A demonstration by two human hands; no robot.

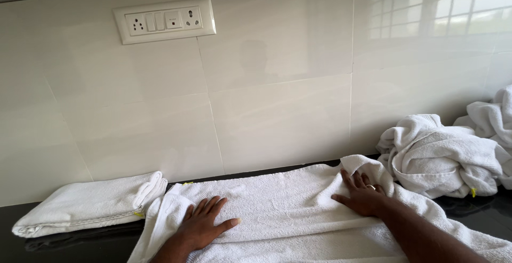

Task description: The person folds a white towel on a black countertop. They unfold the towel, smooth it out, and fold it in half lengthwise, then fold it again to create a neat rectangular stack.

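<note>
Head view looks down on a white towel (288, 209) spread along a black countertop (64, 244), its long axis running left to right across the person's front. Nearest, the left hand (205, 223) lies flat on the towel's left portion, palm down, fingers together and thumb out, gripping nothing. A little farther and to the right, the right hand (362, 193) also rests flat with fingers spread, a ring on one finger, its fingertips reaching a raised fold near the towel's far right edge; it grips nothing either. Both hands sit directly on the cloth, the left one closer to the near edge, the right closer to the far edge. Left of the spread towel lies a folded towel (90, 204), just beside it. Farther right sits a crumpled pile of white towels (442, 154). Behind stands a pale tiled wall (277, 98) with a switch and socket plate (165, 20).
</note>
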